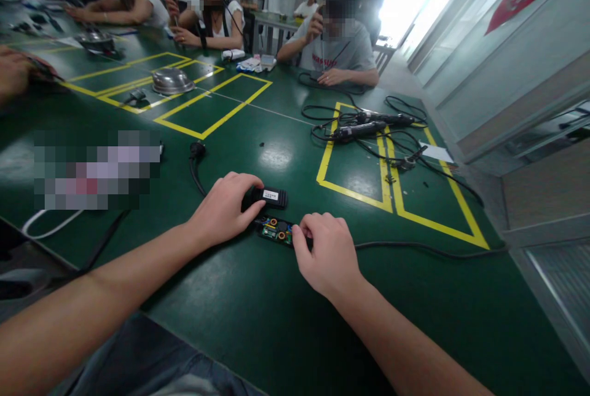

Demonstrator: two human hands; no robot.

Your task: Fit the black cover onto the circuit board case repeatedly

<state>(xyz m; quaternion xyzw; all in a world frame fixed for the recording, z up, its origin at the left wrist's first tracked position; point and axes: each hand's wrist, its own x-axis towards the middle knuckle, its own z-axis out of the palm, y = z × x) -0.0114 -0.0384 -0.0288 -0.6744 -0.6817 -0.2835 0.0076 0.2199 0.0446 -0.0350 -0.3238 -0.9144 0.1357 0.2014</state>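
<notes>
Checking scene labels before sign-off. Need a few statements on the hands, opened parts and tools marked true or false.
1. The left hand holds the black plastic cover with a white label. True.
2. The green circuit board with copper-coloured coils is hidden under the cover. False: it lies exposed beside it.
3. The right hand is at the board's right end. True.
4. The round silver metal dish is right of the black pen-shaped tools. False: it is left of them.
</notes>
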